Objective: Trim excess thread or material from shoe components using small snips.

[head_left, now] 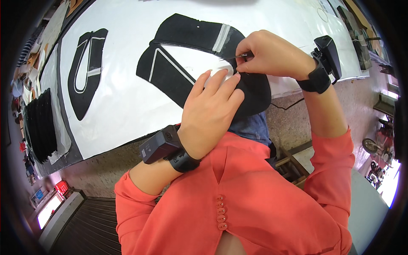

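A large black cut-out piece (178, 32) with white edging lies on the white-covered table, wrapped round a U-shaped white gap. A pale strip (222, 38) crosses its upper band. My left hand (212, 106) lies palm down on the piece, fingers stretched out and fingertips by the white curved edge. In my right hand (267, 55) is a slim dark pointed tool (244, 55), pinched between thumb and fingers. Its thin tip points left over the piece, close to my left fingertips. The fingers hide part of the tool, so its exact kind is unclear.
A smaller black piece with white edging (76, 93) lies on the table's left. A stack of black pieces (40, 125) sits at the far-left edge. At the right table edge is a dark flat bar (356, 38). A dark cord (289, 106) hangs below the table edge.
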A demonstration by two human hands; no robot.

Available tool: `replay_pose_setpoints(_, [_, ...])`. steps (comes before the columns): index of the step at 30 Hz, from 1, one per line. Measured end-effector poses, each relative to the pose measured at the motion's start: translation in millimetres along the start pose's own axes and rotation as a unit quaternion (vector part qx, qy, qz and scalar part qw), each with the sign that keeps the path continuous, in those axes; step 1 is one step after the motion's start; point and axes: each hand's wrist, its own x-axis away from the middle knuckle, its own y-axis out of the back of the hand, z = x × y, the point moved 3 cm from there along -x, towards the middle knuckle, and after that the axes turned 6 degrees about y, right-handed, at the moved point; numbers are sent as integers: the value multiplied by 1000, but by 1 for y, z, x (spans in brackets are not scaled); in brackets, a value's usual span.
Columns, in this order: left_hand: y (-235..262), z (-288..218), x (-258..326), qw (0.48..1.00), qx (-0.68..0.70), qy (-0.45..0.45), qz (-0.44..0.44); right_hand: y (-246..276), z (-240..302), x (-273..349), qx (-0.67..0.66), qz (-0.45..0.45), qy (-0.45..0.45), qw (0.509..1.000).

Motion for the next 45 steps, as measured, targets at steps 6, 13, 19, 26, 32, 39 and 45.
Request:
replay_pose_setpoints(6, [-2, 0, 14, 1000, 31, 0, 1, 0, -3, 1, 16, -5, -7, 1000])
replay_pose_setpoints(13, [8, 19, 68, 998, 54, 29, 7, -20, 11, 14, 39, -29, -23, 999])
replay_pose_setpoints(19, [18, 27, 54, 998, 49, 20, -21, -45, 39, 22, -39, -85, -118, 989])
replay_pose_setpoints(26, [5, 18, 40, 998, 40, -46, -21, -44, 34, 24, -105, -72, -85, 988])
replay_pose_setpoints(32, [8, 18, 36, 997, 44, -49, -31, -35, 39, 24, -191, -54, -135, 971])
replay_pose_setpoints(39, [8, 13, 32, 999, 4, -39, -37, -37, 33, 18, -156, -41, -162, 974])
replay_pose_setpoints(45, [4, 11, 29, 998, 4, -31, -46, -27, 22, 10, -22, -23, -41, 999])
